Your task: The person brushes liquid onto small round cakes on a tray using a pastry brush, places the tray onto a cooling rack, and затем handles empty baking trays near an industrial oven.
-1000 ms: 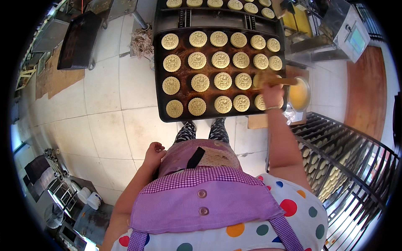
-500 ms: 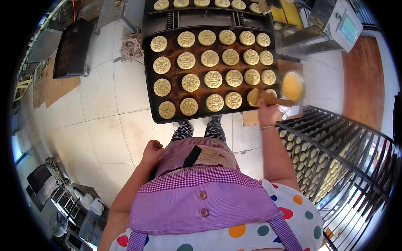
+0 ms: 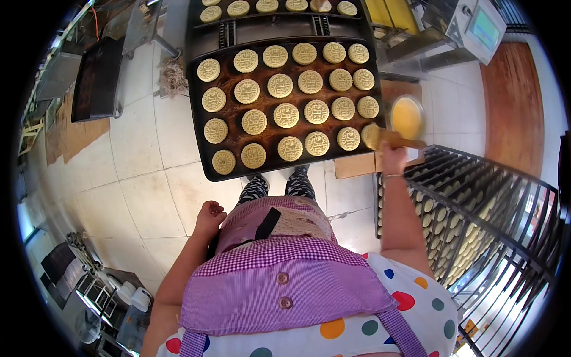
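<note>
Purple gingham-trimmed apron (image 3: pixel 282 285) fills the near view; beside it hangs the left hand (image 3: pixel 209 217), fingers loosely bent, nothing seen in its grip. Farther out, the right hand (image 3: pixel 393 159) closes around the handle of a wooden brush (image 3: pixel 388 139), whose head lies over the right end of the nearest row of embossed mooncakes (image 3: pixel 316 143), seemingly touching. Four rows of six sit on a black baking tray (image 3: pixel 236 141). Just beyond this hand, beside the tray's right edge, stands a bowl (image 3: pixel 423 119) of yellow liquid (image 3: pixel 407 118).

With the brush at a corner of the nearest row, the brushing of these cakes looks near its end, though I cannot tell from their surfaces which tops are coated. Past the chain tracks (image 3: pixel 226 34), a second tray (image 3: pixel 253 15) bears more mooncakes; how many are done there cannot be told.
</note>
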